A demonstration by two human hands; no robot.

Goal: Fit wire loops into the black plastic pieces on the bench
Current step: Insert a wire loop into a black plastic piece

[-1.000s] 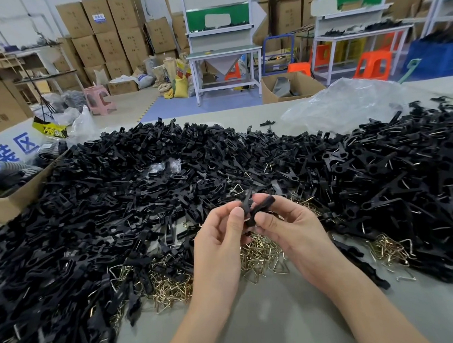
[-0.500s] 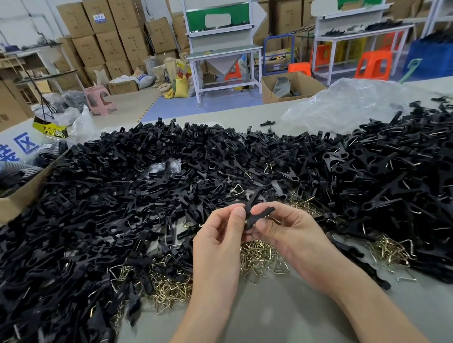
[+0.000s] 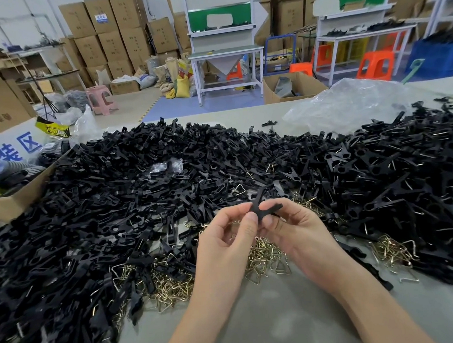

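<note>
Pinching one black plastic piece (image 3: 265,208) between their fingertips, the left hand (image 3: 224,241) and right hand (image 3: 299,233) hold it above the bench (image 3: 282,316); its long arm points right (any fitted loop hidden); loose wire loops (image 3: 262,258) lie directly beneath both.

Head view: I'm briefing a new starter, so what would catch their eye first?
A huge heap of black plastic pieces covers the bench from left to right. At centre, the left hand and right hand pinch one black piece above a brassy tangle of wire loops.
</note>
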